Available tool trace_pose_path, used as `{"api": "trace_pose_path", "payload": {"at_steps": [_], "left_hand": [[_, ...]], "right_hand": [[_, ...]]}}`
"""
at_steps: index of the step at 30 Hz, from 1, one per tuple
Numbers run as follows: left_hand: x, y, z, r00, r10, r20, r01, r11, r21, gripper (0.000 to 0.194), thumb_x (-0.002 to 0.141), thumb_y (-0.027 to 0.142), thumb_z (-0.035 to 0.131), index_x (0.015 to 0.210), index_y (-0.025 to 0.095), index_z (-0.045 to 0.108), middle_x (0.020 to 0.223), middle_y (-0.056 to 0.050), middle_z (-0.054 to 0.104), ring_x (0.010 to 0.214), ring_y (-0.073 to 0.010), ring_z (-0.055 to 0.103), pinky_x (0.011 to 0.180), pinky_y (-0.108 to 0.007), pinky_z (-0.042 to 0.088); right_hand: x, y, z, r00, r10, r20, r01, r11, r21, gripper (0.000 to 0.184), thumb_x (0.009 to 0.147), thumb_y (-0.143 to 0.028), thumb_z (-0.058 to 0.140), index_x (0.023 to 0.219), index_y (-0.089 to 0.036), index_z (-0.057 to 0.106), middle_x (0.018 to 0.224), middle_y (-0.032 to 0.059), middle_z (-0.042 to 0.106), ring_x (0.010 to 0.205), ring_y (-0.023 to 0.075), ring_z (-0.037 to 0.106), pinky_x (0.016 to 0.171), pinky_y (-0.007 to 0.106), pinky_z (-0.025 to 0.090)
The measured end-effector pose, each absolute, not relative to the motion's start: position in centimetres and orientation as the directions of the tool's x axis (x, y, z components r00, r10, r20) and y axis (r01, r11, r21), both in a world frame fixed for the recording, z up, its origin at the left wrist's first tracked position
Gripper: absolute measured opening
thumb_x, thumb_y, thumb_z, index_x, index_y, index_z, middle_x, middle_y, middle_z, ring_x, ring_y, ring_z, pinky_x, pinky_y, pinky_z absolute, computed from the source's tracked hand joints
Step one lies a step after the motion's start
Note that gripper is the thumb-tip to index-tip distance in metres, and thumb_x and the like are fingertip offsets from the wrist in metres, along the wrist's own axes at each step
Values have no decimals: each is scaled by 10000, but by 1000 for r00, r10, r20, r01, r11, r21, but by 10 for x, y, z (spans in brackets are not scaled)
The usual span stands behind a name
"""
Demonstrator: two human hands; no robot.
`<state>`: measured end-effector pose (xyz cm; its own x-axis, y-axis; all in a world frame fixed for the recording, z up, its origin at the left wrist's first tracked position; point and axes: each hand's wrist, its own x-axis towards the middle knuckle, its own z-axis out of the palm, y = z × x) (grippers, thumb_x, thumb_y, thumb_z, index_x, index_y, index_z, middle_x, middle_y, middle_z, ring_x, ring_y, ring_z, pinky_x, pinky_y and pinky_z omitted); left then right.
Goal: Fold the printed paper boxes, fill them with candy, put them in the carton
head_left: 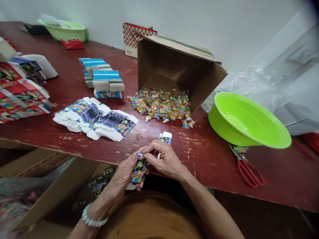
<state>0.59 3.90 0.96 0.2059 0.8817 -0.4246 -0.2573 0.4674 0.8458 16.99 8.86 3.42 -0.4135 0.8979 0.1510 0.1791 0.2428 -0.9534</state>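
A small dark candy box (139, 171) with colourful print is held over the table's front edge by my left hand (122, 176), its fingers wrapped round the sides. At the box's upper end, my right hand (168, 159) pinches the flap with thumb and forefinger. Just beyond the right hand lies another small purple and white box (165, 138), partly covered by the fingers. Flat unfolded boxes (97, 116) are fanned out on the table to the left. Wrapped candies (164, 104) spill from a tipped cardboard carton (161, 68) ahead.
A bright green basin (249, 122) stands on the right, with red-handled scissors (250, 172) in front. Blue-edged stacks (107, 79) and red printed boxes (22, 93) sit at left. Below the table edge, an open carton (57, 186) contains dark packets (99, 182).
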Motion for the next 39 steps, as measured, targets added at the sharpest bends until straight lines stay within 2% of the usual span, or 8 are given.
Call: {"api": "trace_pose_path", "payload": {"at_steps": [6,12,16,19,28,34,37,39], "left_hand": [[4,41,8,239,880,-410,-287,467,836,746,858,671,526,1397,156,488,668,-42,681,401,-143,573,366,-244,468],[1,40,4,221,903,-369,-307,424,852,786,885,615,533,1518,180,362,682,-37,673,429,-147,587,390,-245,472],[1,42,6,282,872,-400,-322,479,817,828,864,655,530,1526,190,352,679,-40,669,412,-155,577,368,-263,472],[-1,45,5,278,877,-391,-269,462,845,819,864,654,535,1518,190,371,687,-36,672,419,-150,588,390,-259,477],[-3,45,-2,176,902,-393,-273,429,861,799,863,669,515,1506,214,380,636,0,644,426,-148,579,405,-257,482],[3,35,-6,157,910,-384,-249,413,876,803,838,624,593,1489,231,337,646,13,656,448,-152,582,453,-254,483],[0,23,-5,203,868,-453,-337,496,800,693,796,561,692,1366,257,440,805,-34,730,620,-201,678,567,-281,526],[-4,13,-5,268,805,-529,-414,592,692,610,763,523,746,1260,265,506,927,-71,756,775,-245,714,655,-316,549]], "right_hand": [[161,87,27,-471,857,-209,-249,-357,-901,317,666,-404,838,699,-156,643,943,59,736,674,153,652,555,275,519],[160,77,25,-480,840,-252,-302,-428,-852,303,706,-413,830,777,-160,678,756,0,698,533,90,586,540,245,493],[164,79,21,-421,862,-282,-311,-429,-848,305,653,-383,862,770,-146,711,874,35,725,565,81,574,542,237,489],[162,82,18,-370,856,-361,-266,-469,-842,330,593,-383,884,712,-146,688,649,-2,663,507,100,542,510,263,490],[156,78,14,-392,920,-18,-7,-23,-1000,188,862,-368,642,834,-182,650,829,21,641,629,113,582,582,248,478],[161,80,10,-528,798,290,337,511,-791,33,852,-188,619,881,-199,631,881,34,657,845,158,598,836,313,473],[189,107,14,-445,863,239,415,436,-799,73,873,-264,625,915,-211,653,965,41,682,903,164,619,848,303,483],[222,136,15,-106,970,220,594,239,-768,206,884,-295,593,1057,-203,657,1089,81,679,1009,205,609,911,352,472]]}}
